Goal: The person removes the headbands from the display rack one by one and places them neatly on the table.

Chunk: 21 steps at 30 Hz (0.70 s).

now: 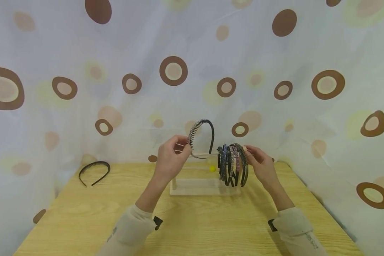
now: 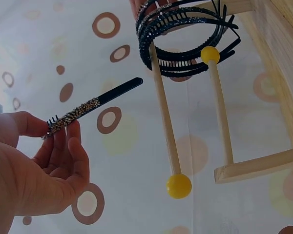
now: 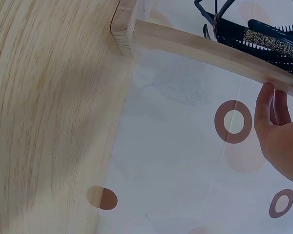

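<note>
My left hand [image 1: 172,158] pinches a black toothed headband [image 1: 212,137] with a glittering stone-covered side, held upright left of the hung ones. In the left wrist view, thumb and fingertips grip its sparkly part [image 2: 78,112]. The wooden headband rack [image 1: 204,193] stands at the table's middle. Several glittery headbands [image 1: 224,165] hang bunched at the right end of its upper rod [image 2: 165,122]. With thumb and fingers, my right hand [image 1: 264,169] holds the top of the rack's right upright [image 3: 210,52], beside the hung headbands.
Yellow balls [image 2: 179,186] cap the rods' free ends. Another black headband [image 1: 97,163] lies on the wooden table [image 1: 192,227] at the far left. Behind the table hangs a spotted curtain [image 1: 192,103].
</note>
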Tool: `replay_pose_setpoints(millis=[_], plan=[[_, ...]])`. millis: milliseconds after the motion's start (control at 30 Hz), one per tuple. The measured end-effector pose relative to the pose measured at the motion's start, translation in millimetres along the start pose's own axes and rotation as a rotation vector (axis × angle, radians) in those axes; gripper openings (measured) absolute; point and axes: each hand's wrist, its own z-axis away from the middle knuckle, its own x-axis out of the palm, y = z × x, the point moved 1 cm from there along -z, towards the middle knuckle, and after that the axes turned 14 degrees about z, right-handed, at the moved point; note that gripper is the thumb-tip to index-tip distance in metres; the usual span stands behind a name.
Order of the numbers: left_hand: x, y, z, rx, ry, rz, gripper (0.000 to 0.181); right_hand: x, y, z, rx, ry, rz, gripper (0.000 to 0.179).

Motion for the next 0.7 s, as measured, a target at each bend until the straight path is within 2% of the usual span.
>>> replay_pose_setpoints(millis=[433,700], plan=[[-14.2,-7.1,-3.7,-0.013,0.034,-0.028,0.018,3,2,3.1,0.001,0.013,-0.017,0.046],[-19.1,-5.5,-5.6,-0.028,0.049,-0.061,0.019,1,1,1.9,-0.017,0.009,-0.004,0.042]])
